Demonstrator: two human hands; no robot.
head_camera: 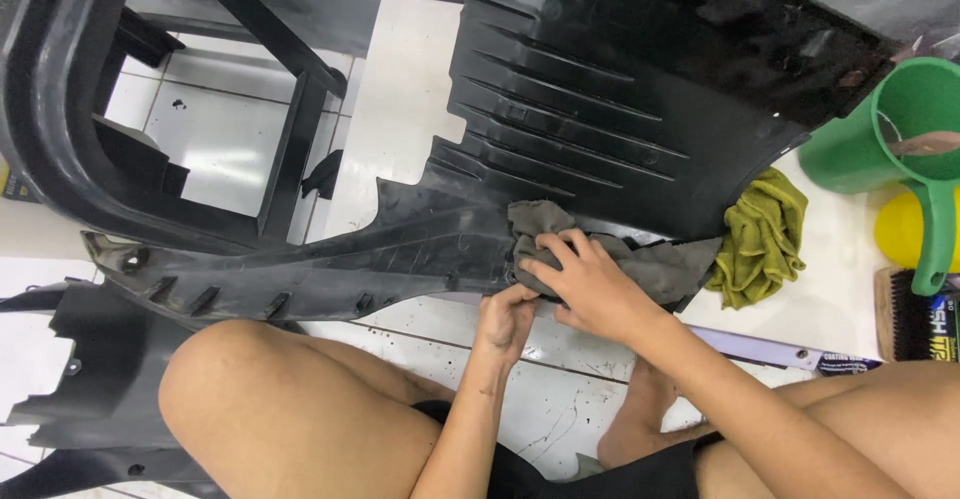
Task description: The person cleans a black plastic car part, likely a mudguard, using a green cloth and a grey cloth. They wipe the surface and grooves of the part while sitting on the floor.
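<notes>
The step in hand reads as wiping down a black plastic panel (420, 249) — a large moulded body cover with raised ribs and mounting tabs, lying across the white tiled floor (400, 89) in front of the seated person. The right hand (585, 284) lies flat with fingers spread, pressing a grey rag (640, 259) onto the panel's narrow arm, just right of centre. The left hand (507, 319), at about seven o'clock from the right, is closed round the panel's lower edge, steadying it. Judging by the pose, the next stroke calls for firm, even pressure along the ribs while that grip keeps the thin, flexible plastic from sliding.

The rag looks soft and crumpled, a worn woven cloth; the panel is semi-gloss, scuffed and dusty in its grooves. At three o'clock from the hands lies a bunched olive-green towel (762, 239), thick and nubbly. Beyond it, toward two o'clock, stands a smooth green plastic jug (890, 129) with a long handle — and a stiff-bristled brush (905, 314) below it.
</notes>
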